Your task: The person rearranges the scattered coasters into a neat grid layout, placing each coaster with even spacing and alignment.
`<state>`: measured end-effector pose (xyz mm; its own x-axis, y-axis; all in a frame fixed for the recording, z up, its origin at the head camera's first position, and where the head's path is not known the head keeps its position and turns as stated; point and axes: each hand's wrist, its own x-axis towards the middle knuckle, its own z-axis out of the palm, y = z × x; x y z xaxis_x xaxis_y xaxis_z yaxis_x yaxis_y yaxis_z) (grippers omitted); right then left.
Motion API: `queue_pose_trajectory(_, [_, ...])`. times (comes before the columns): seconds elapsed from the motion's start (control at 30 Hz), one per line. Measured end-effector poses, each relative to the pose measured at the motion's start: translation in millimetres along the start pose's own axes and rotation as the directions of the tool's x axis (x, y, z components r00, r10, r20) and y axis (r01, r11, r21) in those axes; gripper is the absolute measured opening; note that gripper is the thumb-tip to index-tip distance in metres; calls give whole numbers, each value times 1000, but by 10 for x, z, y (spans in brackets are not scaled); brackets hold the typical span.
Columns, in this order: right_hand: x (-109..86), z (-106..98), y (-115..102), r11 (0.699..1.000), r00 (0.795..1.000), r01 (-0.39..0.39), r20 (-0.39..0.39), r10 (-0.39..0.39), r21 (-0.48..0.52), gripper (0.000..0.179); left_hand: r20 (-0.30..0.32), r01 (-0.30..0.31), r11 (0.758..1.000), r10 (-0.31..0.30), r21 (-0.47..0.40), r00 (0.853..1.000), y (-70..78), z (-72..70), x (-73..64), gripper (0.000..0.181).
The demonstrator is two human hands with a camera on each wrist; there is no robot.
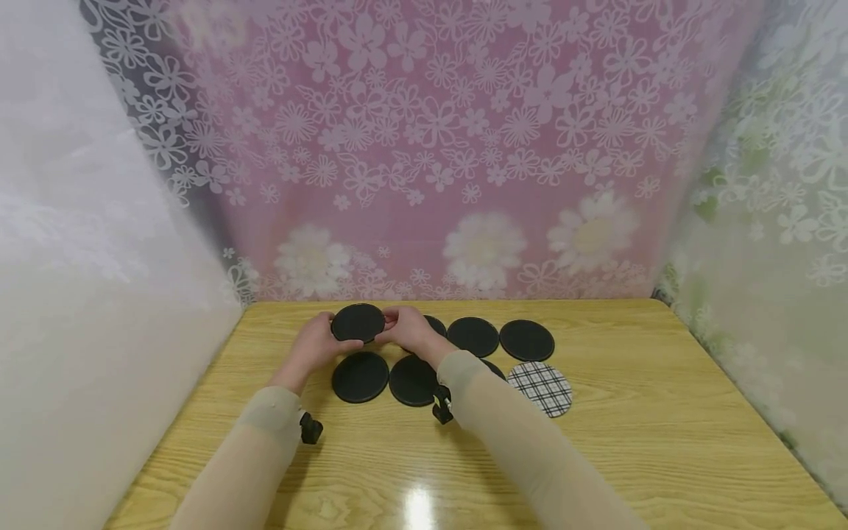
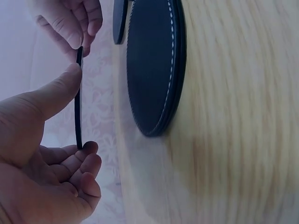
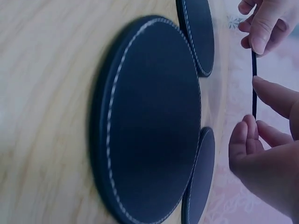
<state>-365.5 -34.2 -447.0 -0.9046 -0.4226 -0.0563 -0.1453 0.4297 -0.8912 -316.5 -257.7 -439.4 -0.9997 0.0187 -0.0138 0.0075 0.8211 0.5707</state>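
Both hands hold one round black coaster [image 1: 358,323] at the far left of the table, raised and edge-on in the wrist views. My left hand [image 1: 313,347] grips its left side, thumb along the near edge and fingers at the far edge. On the opposite side, the right hand [image 1: 412,328] pinches the rim between thumb and fingers. Just nearer lies a black coaster [image 1: 361,377] with white stitching around its edge. Beside that, another black coaster [image 1: 414,380] lies under the right forearm.
Two black coasters [image 1: 472,336] [image 1: 527,340] lie in the back row to the right, and one more is partly behind the right hand. A plaid white-and-black coaster [image 1: 540,389] ends the front row. Floral curtains [image 1: 464,147] enclose the wooden table [image 1: 662,412].
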Motion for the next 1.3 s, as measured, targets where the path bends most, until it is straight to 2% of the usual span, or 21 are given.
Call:
queue_pose_trajectory(0.17, [-24,-63,65,998,1000,13,-19,-14,-62,62,5,0,999,0,34,1000,32,106,62,96])
queue_pose_trajectory(0.37, [39,-77,161,994,1000,-16,-19,14,-109,64,6,-5,997,4,75,1000,18,182,142,95])
queue_pose_trajectory(0.53, [68,-64,197,992,999,-36,-26,33,-124,62,19,-11,998,10,67,1000,-1,227,191,96])
queue_pose_trajectory(0.67, [52,-58,195,988,999,-33,-31,28,-153,63,-15,-38,995,40,95,999,-102,323,272,100])
queue_pose_trajectory(0.77, [49,-50,197,983,999,-35,-29,31,-179,61,-14,-34,995,35,97,999,-87,343,273,98])
queue_pose_trajectory(0.8, [51,-47,200,981,999,-40,-28,35,-188,61,2,-17,997,17,79,1000,-27,318,233,96])
queue_pose_trajectory(0.87, [56,-49,201,978,999,-49,-28,44,-202,59,5,-11,997,10,76,1000,-17,327,232,94])
queue_pose_trajectory(0.9, [59,-48,202,977,998,-53,-27,48,-205,59,20,3,998,-4,65,1000,50,294,192,92])
queue_pose_trajectory(1.07, [70,-52,217,974,998,-63,-27,58,-216,60,22,16,997,-18,79,1000,46,315,192,92])
queue_pose_trajectory(1.3, [87,-43,256,968,999,-31,-22,26,-251,59,18,28,997,-29,75,999,10,332,199,95])
